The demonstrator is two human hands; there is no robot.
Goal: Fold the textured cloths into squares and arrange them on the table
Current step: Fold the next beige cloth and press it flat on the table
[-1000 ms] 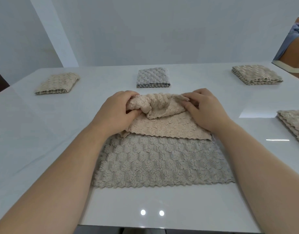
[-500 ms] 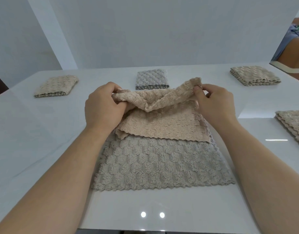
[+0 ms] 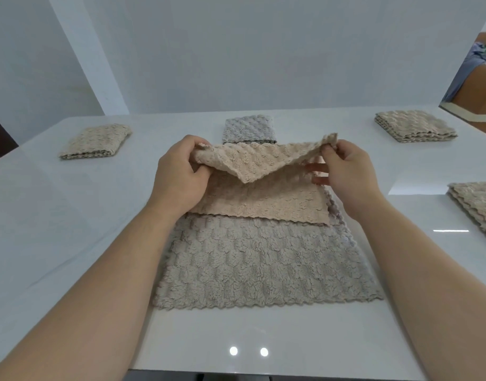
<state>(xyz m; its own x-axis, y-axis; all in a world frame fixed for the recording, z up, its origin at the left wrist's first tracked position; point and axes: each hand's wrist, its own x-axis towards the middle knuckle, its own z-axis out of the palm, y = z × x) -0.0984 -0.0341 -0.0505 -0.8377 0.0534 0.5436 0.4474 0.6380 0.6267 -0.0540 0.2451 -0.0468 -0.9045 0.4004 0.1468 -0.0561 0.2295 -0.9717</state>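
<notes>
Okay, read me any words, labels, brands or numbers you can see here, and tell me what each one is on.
None can be read. The beige textured cloth held up by the left hand and right hand, the larger grey-beige textured cloth flat beneath it and the glossy white table show no tag, print or number.

Your bare forearms reach forward from the near corners, and your left hand (image 3: pixel 181 171) and right hand (image 3: pixel 349 169) hover level with each other, well apart, each pinching one top corner of the beige cloth (image 3: pixel 253 165) between thumb and fingers.
</notes>
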